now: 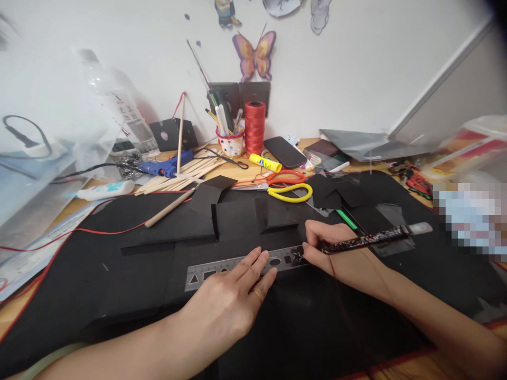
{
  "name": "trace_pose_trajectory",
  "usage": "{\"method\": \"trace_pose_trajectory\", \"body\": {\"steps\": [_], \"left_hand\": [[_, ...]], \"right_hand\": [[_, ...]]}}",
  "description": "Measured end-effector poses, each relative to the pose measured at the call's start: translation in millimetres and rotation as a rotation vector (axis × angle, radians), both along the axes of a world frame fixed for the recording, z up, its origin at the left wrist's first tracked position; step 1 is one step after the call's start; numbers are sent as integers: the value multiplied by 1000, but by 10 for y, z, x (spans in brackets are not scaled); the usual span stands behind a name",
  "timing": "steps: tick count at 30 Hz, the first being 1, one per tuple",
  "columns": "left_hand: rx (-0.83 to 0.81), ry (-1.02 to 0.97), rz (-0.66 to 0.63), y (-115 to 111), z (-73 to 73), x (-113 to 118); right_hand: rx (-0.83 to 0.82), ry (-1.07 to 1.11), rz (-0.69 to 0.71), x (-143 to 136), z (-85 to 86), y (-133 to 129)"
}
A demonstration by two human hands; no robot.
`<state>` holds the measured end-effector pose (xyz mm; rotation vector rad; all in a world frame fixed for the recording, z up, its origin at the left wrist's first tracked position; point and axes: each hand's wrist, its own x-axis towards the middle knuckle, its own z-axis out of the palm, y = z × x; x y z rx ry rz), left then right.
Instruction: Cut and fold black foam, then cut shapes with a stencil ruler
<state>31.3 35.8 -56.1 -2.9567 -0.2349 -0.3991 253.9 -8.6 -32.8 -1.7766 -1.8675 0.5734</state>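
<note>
A clear stencil ruler (pixel 193 278) with cut-out shapes lies across black paper (pixel 138 285), nearly level from left to right. My left hand (pixel 233 295) lies on its middle, fingers stretched out and pressing it down. In my right hand (pixel 336 240) is a pen (pixel 366 237) with a dark patterned barrel and a pale end. The fingers pinch it near the ruler's right end; the tip is hidden behind them. Folded black paper pieces (pixel 235 221) rest just beyond the ruler.
Behind the paper lie yellow-and-orange-handled scissors (pixel 291 192), a yellow glue stick (pixel 265 162), a blue glue gun (pixel 166 164) and wooden sticks (pixel 194 171). A red thread spool (pixel 254 128), a pen cup (pixel 231 142) and a phone (pixel 285 151) are near the wall.
</note>
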Motion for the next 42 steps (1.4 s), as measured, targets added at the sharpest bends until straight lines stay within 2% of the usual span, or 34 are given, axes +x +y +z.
{"method": "trace_pose_trajectory", "body": {"steps": [11, 19, 26, 33, 39, 42], "left_hand": [[9, -1, -9, 14, 25, -2], [-36, -73, 47, -14, -96, -13], [1, 0, -14, 16, 20, -10], [-47, -95, 53, -24, -156, -21], [3, -49, 12, 2, -32, -6], [-11, -44, 19, -4, -48, -13]], "right_hand": [[-30, 51, 17, 3, 24, 21], [-48, 64, 35, 14, 34, 11], [-64, 81, 50, 3, 24, 22], [-65, 109, 5, -7, 23, 26], [-79, 119, 29, -15, 22, 39], [-87, 131, 41, -20, 23, 54]]}}
